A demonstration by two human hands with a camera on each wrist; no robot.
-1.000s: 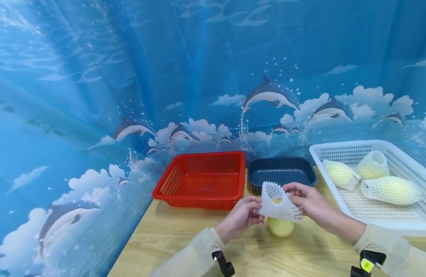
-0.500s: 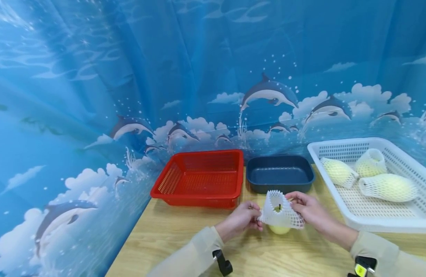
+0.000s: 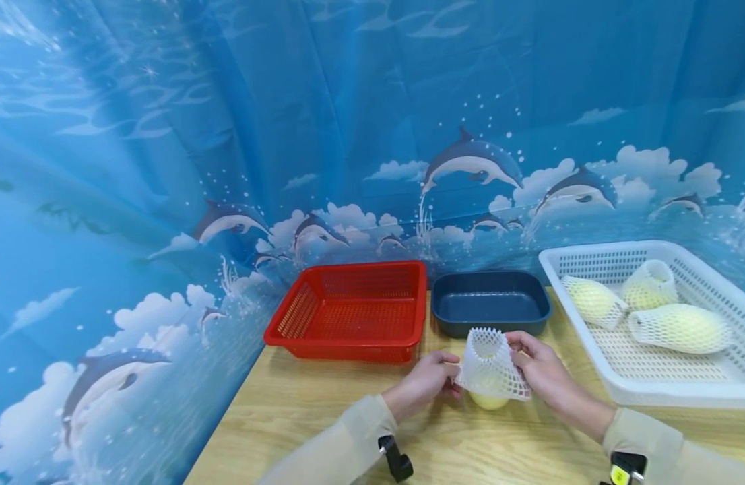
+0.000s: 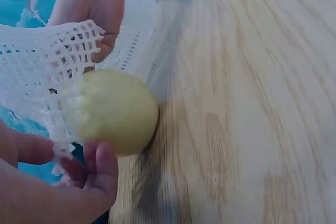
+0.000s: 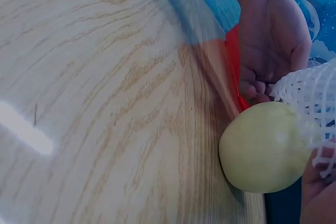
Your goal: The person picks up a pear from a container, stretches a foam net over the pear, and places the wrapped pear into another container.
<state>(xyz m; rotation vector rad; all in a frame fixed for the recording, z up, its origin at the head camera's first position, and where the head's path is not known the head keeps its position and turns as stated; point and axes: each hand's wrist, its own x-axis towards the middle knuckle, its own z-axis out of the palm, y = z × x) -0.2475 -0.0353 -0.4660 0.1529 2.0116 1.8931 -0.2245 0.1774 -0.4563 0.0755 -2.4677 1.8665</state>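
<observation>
A white foam fruit net (image 3: 492, 372) is spread over the top of a round, pale yellow fruit (image 3: 489, 402) that looks like a pear. The fruit stands on the wooden table; its bare lower part shows in both wrist views. On the left side, my left hand (image 3: 426, 385) pinches the net's lower edge between thumb and fingers. My right hand (image 3: 545, 372) grips the net's opposite side. The net's narrower end points up with an open hole, while its wide edge hangs around the fruit (image 4: 119, 111). In the right wrist view, the mesh (image 5: 315, 98) covers only the fruit's upper side.
A red plastic basket (image 3: 348, 350) stands behind to the left, beside a dark blue tray (image 3: 490, 329) just behind the hands. To the right, a white basket (image 3: 682, 394) holds 3 netted fruits (image 3: 682, 329). A blue dolphin-print curtain (image 3: 372, 135) hangs behind the table.
Both hands have lowered the net over the fruit, so less of the fruit shows below it. The stem seen through the top hole half a second ago is now out of sight.
</observation>
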